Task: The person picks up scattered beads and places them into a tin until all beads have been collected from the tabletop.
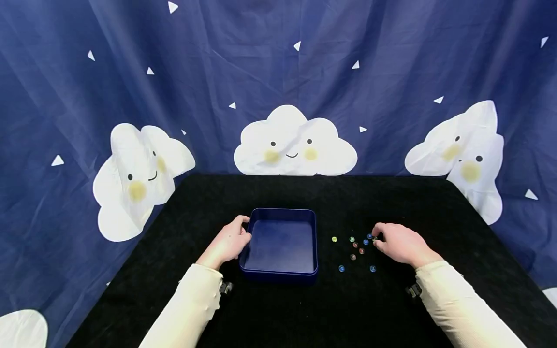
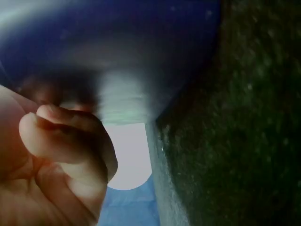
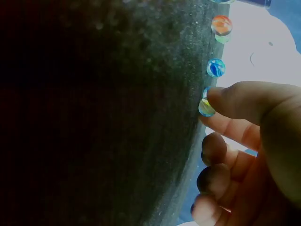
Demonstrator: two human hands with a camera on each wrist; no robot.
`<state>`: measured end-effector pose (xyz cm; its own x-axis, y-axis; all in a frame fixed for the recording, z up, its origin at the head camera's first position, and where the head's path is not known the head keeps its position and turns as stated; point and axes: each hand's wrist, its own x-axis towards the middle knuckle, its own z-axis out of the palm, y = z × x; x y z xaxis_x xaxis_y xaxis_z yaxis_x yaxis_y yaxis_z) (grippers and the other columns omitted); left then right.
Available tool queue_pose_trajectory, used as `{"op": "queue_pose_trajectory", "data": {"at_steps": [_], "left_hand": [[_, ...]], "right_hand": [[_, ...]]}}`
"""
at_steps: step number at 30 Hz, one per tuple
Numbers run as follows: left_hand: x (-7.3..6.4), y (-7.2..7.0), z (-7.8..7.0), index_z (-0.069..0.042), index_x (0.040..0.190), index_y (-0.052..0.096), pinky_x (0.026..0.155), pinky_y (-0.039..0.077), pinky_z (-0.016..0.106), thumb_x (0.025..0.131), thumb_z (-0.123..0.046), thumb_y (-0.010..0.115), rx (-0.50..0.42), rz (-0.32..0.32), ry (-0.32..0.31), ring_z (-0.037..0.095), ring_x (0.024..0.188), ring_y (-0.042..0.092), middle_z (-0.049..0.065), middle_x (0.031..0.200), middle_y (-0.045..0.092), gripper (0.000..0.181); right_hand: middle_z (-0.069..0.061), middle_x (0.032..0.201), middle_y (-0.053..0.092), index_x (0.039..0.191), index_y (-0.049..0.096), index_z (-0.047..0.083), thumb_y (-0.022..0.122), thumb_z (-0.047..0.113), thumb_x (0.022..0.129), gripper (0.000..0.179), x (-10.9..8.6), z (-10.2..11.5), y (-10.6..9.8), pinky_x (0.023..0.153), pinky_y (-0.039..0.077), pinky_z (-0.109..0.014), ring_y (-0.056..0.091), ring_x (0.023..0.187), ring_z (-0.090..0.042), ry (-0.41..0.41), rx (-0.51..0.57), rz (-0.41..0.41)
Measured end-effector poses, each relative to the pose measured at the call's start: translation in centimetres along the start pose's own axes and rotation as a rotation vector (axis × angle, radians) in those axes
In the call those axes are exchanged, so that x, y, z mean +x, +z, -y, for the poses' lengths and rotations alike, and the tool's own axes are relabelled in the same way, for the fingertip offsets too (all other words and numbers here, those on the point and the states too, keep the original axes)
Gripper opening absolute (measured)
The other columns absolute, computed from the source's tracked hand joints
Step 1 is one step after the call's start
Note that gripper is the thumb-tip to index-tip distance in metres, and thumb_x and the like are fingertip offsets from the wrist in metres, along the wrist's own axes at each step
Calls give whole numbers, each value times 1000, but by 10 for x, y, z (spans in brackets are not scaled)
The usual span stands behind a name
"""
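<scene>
A dark blue open-topped rectangular box sits on the black table before me. My left hand holds its left rim, the thumb over the edge and the index finger toward the far corner. In the left wrist view the other fingers curl against the outer wall. To the right of the box, my right hand pinches a clear marble with a yellow swirl between thumb and index finger, down at the table surface. Its other fingers are loosely bent. A blue-swirled marble lies just beyond the thumb.
Several glass marbles lie scattered between box and right hand: a yellow-green one nearest the box, a green one, a red one and a blue one closer to me. Behind the table hangs a blue curtain with white clouds.
</scene>
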<state>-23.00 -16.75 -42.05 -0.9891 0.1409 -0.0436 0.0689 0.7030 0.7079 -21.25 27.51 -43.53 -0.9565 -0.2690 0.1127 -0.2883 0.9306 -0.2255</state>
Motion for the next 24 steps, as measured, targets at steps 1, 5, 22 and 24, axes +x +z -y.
{"op": "queue_pose_trajectory", "data": {"at_steps": [1,5,22,24], "left_hand": [[0,0,-1,-11,127,48,40,46,35,81,-10,54,-10,-2,-4,21,41,51,4,76,53,46],[-1,3,-1,-11,128,46,40,46,35,81,-9,54,-54,0,-25,22,41,51,5,77,53,47],[0,6,12,2,114,39,37,40,26,85,-3,56,-497,103,-56,16,46,42,16,77,49,34],[0,6,13,2,113,38,37,40,26,85,-4,57,-503,108,-56,16,47,42,15,78,49,35]], "right_hand": [[-1,87,65,94,63,20,67,25,79,16,0,0,0,61,47,-45,59,76,-21,1,3,1],[4,78,61,87,61,22,68,25,78,12,1,-2,2,54,44,-40,55,68,-17,6,4,-1],[17,56,47,88,57,28,67,27,82,12,7,40,-6,50,38,-27,44,49,-4,-52,84,-89],[19,54,47,89,57,28,67,28,82,12,11,52,-6,50,39,-26,44,47,-1,-80,100,-106]]}}
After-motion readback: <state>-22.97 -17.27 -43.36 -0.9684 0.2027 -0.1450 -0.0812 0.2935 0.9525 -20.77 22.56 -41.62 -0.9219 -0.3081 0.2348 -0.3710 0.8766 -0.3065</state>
